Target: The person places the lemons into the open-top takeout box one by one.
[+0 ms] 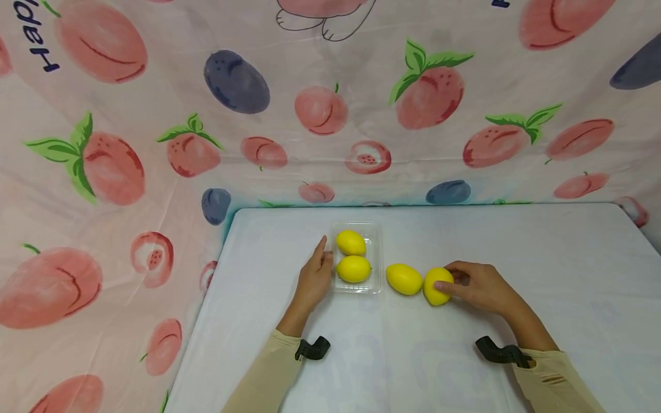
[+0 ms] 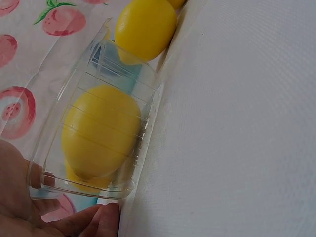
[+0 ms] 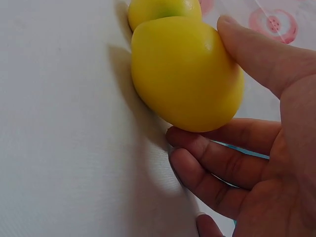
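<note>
A clear plastic box [image 1: 376,252] holds two yellow lemons, a far one [image 1: 350,242] and a near one [image 1: 354,269]. My left hand [image 1: 312,281] rests along its left side, fingers extended and touching the wall. Through that wall, the left wrist view shows a lemon [image 2: 101,131] inside. To the right of the box a loose lemon [image 1: 403,279] lies on the table. Beside it, my right hand [image 1: 477,287] pinches another lemon [image 1: 436,287] between thumb and fingers. The right wrist view has the thumb [image 3: 261,57] on one side of this lemon and fingertips under the other.
The white table [image 1: 439,367] backs onto a fruit-printed cloth [image 1: 320,63] that also hangs along the left side. Black straps or mounts [image 1: 312,348] sit at both wrists, over beige sleeves [image 1: 268,373].
</note>
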Demonstrator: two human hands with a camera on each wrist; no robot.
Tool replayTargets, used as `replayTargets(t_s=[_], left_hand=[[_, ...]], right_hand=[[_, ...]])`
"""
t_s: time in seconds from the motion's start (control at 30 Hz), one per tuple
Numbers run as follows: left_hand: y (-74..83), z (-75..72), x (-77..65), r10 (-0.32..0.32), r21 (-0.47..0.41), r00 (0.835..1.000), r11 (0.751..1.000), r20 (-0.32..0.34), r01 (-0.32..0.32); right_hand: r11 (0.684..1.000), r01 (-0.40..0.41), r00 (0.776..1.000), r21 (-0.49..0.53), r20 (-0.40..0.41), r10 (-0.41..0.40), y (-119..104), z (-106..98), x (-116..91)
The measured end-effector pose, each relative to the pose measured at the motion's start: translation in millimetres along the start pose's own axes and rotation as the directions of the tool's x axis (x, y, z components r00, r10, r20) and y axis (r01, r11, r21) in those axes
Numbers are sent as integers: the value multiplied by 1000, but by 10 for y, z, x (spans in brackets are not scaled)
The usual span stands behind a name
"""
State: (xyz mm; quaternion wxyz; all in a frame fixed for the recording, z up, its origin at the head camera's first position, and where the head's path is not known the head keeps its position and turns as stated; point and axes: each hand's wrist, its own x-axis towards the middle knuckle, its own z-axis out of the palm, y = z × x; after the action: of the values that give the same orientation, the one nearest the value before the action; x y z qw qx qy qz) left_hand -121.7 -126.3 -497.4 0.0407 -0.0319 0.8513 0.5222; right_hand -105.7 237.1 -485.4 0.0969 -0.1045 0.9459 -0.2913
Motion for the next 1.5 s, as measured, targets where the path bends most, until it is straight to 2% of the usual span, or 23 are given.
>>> replayTargets(t_s=[0.23,0.6,0.9,1.2,1.5], left_hand=[[-7,2,13,3,7,1000,1000,0,-3],[-29,14,16,-4,-1,1000,1000,1,4],[-14,16,13,-3,0,1000,1000,6,3],[-36,18,11,-3,-6,1000,1000,12,3],[-32,16,17,3,-4,1000,1000,8,-3]], right_hand=[[999,43,999,25,-28,-42,39,3,-24],[998,21,999,65,-44,-18,1,2,-65],[1000,15,991,26,-136,-11,-17,24,-50],[992,30,973,123,-231,-1,-120,-8,-20],[978,122,933,168,-357,-55,-293,24,101]])
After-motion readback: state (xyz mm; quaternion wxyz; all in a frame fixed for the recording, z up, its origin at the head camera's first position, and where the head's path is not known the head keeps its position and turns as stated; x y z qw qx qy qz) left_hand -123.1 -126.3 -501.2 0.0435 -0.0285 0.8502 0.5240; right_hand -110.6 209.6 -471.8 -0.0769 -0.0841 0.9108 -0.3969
